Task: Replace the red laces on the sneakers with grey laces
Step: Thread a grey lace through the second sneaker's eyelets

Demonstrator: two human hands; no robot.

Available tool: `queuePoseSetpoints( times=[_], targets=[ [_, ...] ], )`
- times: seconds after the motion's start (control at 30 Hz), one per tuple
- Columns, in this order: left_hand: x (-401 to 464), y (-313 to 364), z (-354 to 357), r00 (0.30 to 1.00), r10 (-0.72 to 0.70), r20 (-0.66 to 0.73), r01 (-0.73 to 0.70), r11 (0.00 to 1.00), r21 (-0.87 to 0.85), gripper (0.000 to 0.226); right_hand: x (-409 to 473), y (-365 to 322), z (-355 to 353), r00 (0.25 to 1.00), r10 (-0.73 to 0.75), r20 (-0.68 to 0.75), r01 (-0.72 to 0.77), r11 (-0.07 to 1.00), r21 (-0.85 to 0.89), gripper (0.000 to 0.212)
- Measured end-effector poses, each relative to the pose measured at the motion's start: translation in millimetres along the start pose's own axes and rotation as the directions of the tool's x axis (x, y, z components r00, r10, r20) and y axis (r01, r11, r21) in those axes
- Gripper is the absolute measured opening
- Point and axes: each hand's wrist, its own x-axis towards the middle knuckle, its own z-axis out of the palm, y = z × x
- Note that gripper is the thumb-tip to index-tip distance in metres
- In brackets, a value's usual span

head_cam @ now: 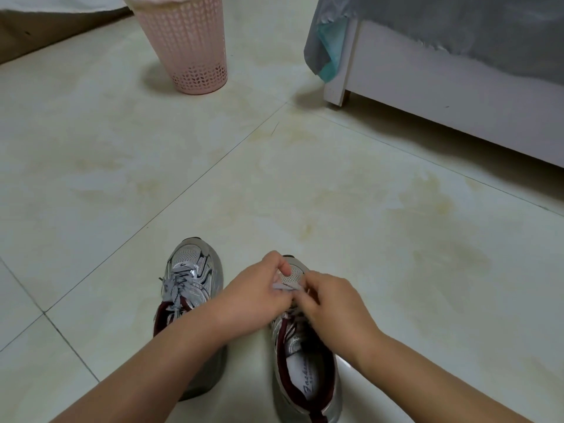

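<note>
Two sneakers stand side by side on the tiled floor [305, 184], toes pointing away from the person. Count of hands in view: two, both bare and both over the right-hand sneaker [305, 361].

Left hand [259, 288]: fingers curled, grip narrow, pinching a grey lace [282, 287] at the lower eyelets, near the toe of that sneaker. Right hand [329, 303]: fingers also curled, grip narrow, meeting the same lace just beside the left hand's fingertips; whether it truly pinches the lace or only touches it cannot be told, as the fingertips hide the contact. The two grips are touching or very nearly so.

Right-hand sneaker: silver and white with a dark red lining, mouth open, printed insole visible nearer the person than the grips. Only one short stretch of grey lace shows on it, between the hands.

Left-hand sneaker [192, 279]: one, same model, to the left of both grips and partly covered by the left forearm. It carries grey lacing [178, 283] crossed over several rows of eyelets.

Other items, all well beyond the grips: one pink perforated waste basket [189, 47], far and to the left; one white bed frame [442, 96], far and to the right, with one grey cover [457, 22] hanging over its edge.
</note>
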Motion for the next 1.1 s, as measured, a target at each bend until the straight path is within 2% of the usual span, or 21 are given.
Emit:
queuePoseSetpoints(
  times=[0.07, 0.1, 0.17, 0.3, 0.37, 0.43, 0.47, 0.5, 0.57, 0.63, 0.73, 0.9, 1.0, 1.1],
  targets=[
    [-4.5, -8.8, -1.5, 0.999, 0.036, -0.017, -0.029, 0.949, 0.314, 0.009, 2.6, 2.5, -5.7, 0.996, 0.077, -0.034, -0.075, 0.996, 0.041, 0.029],
    [-6.9, -14.0, -0.8, 0.998, 0.056, -0.028, -0.040, 0.915, 0.401, 0.014, 3.2, 4.7, -8.1, 0.993, 0.102, -0.053, -0.098, 0.992, 0.075, 0.030],
    [-10.7, -24.0, 2.5, 0.997, 0.081, -0.010, -0.068, 0.890, 0.450, 0.025, 3.1, 7.5, -10.7, 0.989, 0.136, -0.060, -0.127, 0.983, 0.130, 0.029],
    [-13.1, -38.0, 10.9, 0.995, 0.102, 0.013, -0.093, 0.844, 0.527, 0.030, 3.9, 10.0, -7.2, 0.987, 0.150, -0.065, -0.140, 0.980, 0.142, 0.024],
    [-10.8, -39.8, 11.7, 0.999, 0.025, 0.043, -0.041, 0.910, 0.413, 0.029, 4.7, 9.5, -4.1, 0.988, 0.146, -0.058, -0.136, 0.979, 0.154, 0.020],
    [-8.8, -39.8, 14.1, 0.998, -0.061, 0.031, 0.058, 0.994, 0.096, 0.023, 4.9, 8.1, -3.1, 0.987, 0.141, -0.073, -0.131, 0.983, 0.130, 0.006],
    [-8.1, -39.4, 15.1, 0.993, -0.115, 0.003, 0.115, 0.991, -0.072, 0.020, 2.9, 8.5, -1.1, 0.984, 0.144, -0.103, -0.135, 0.987, 0.089, 0.017],
    [-7.7, -39.9, 16.5, 0.984, -0.176, -0.017, 0.168, 0.960, -0.224, 0.019, -0.3, 9.2, 1.6, 0.982, 0.131, -0.138, -0.125, 0.991, 0.050, 0.028],
    [-7.1, -43.0, 18.8, 0.955, -0.295, -0.015, 0.256, 0.852, -0.457, 0.024, -6.5, 7.6, 6.7, 0.980, 0.040, -0.197, -0.050, 0.998, -0.048, 0.028],
    [-7.1, -46.3, 20.5, 0.933, -0.359, 0.015, 0.307, 0.774, -0.554, 0.027, -12.0, 5.9, 15.4, 0.989, -0.030, -0.143, 0.008, 0.988, -0.151, 0.025],
    [-10.4, -49.1, 19.9, 0.931, -0.362, 0.043, 0.323, 0.766, -0.556, 0.024, -13.4, 7.2, 27.5, 1.000, 0.014, 0.011, -0.011, 0.970, -0.245, 0.037],
    [-12.4, -50.0, 19.0, 0.951, -0.309, -0.015, 0.295, 0.920, -0.260, 0.017, -8.7, 6.1, 32.7, 0.981, 0.122, 0.149, -0.086, 0.970, -0.228, 0.022],
    [-13.2, -51.1, 19.2, 0.969, -0.246, -0.033, 0.234, 0.951, -0.204, 0.013, -3.1, 8.1, 29.7, 0.962, 0.156, 0.226, -0.133, 0.985, -0.112, 0.026],
    [-13.1, -53.3, 19.0, 0.977, -0.214, -0.017, 0.208, 0.963, -0.171, 0.024, -0.6, 12.1, 29.4, 0.951, 0.166, 0.260, -0.175, 0.985, 0.008, 0.029]
  ],
)
